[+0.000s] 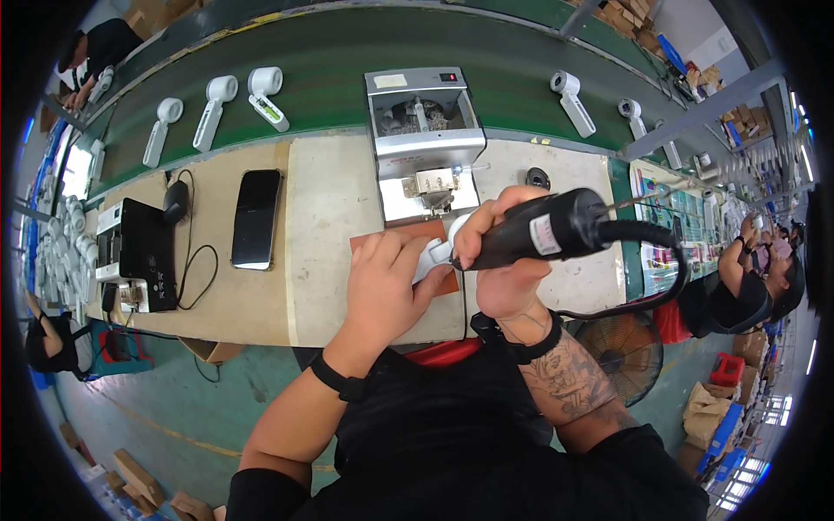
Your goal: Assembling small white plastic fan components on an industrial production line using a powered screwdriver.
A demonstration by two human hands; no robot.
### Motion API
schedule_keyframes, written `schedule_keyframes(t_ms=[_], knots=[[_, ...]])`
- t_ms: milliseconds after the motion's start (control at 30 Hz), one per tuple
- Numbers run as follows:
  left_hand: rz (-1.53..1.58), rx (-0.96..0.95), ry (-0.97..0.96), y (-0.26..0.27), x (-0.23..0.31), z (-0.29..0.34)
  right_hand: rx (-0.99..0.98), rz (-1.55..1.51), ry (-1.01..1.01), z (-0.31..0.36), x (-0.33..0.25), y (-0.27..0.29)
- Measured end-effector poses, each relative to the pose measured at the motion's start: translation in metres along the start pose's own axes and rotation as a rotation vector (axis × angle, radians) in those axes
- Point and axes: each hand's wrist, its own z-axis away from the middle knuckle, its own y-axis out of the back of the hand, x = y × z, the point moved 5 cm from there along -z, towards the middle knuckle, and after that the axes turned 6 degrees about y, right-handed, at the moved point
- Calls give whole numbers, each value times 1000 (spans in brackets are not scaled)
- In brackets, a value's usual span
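My right hand (511, 291) is wrapped round a black electric screwdriver (540, 234), held slanting, its thick cable looping down on the right. The tip end points at a small white handheld fan (432, 257); whether the bit touches it is hidden by my fingers. With closed fingers, my left hand (382, 282) holds the fan down on an orange-brown mat (365, 239) and covers much of it. Just beyond my hands stands a silver screw feeder (427, 143) with loose screws in its tray.
On the left lie a black phone (257, 217) and a second, black screw feeder (143, 256) with a cable. Several white fans, one here (215, 113), rest on the green conveyor belt (330, 95). A dark round part (538, 179) sits right of the silver feeder. Other people work at both sides.
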Motion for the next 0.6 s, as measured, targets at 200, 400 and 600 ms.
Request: schedule_keyframes(t_ms=[200, 400, 600], knots=[[-38, -10, -10, 5, 6, -1, -21, -41, -39, 5, -1, -2], [63, -101, -61, 19, 8, 6, -4, -23, -214, 0, -20, -2], [391, -315, 243, 92, 2, 24, 68, -51, 251, -6, -140, 30]])
